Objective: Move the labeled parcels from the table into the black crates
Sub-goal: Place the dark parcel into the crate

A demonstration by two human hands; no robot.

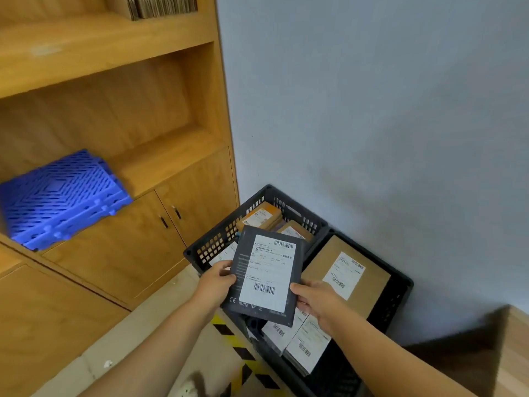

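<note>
The head view showed a flat dark grey parcel (264, 275) held low in the centre of the frame, its white shipping label (267, 272) facing up with barcodes at top and bottom. It hung above the two black crates (217, 245), over the rims where they met, and touched neither. The left hand (217, 277) gripped its left edge, thumb on top near the label. The right hand (313, 300) gripped the lower right edge the same way, thumb on the face and the other fingers hidden beneath.

The parcel looked like a thin, stiff retail box: it kept flat between the two grips with no sag, so it was probably light. Its smooth printed face might be a little slippery, and the edges seemed the sound place to hold, as both hands did.

The crate toward the centre of the frame (289, 199) already held several brown labeled boxes (259, 216). The one toward the lower right (400, 285) held a large brown cardboard parcel (360, 285) and, nearer the bottom edge, white-labeled flat packets (306, 343).

Further out, a blue plastic crate (60, 199) lay tilted on a wooden shelf unit (160, 116) at the left. Yellow-and-black hazard tape (240, 351) ran along the floor at the bottom.
</note>
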